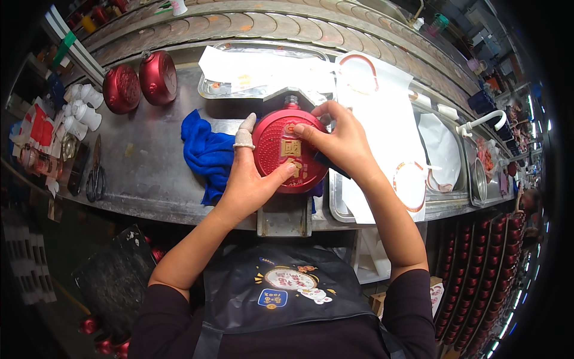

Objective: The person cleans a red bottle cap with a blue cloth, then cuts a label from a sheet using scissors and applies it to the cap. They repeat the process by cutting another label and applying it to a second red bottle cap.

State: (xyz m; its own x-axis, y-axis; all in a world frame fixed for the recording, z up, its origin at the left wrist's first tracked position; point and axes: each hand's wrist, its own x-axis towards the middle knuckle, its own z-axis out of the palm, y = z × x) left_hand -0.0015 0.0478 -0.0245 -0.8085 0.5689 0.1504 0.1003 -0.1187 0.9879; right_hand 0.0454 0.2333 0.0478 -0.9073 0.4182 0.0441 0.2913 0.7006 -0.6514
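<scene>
A round, flat-sided red bottle [269,150] with a clear threaded neck lies face up before me, over a metal fixture [284,220]. Gold raised characters and a small round emblem run down its dotted front. My left hand [244,177] holds the bottle's left side, thumb across the lower characters; pale finger cots cover fingertips there. My right hand [343,139] grips the upper right edge, its thumb pressed on the face beside the emblem and its other fingers bent near the shoulder. A blue cloth [208,146] lies bunched to the left, partly under the bottle.
Two more red bottles [158,78] stand at the back left. Scissors [95,172] and white caps [85,112] lie at far left. White sheets [376,116] with ring-shaped decals cover trays on the right. A slatted conveyor [269,27] runs behind; bottle racks [482,269] stand at lower right.
</scene>
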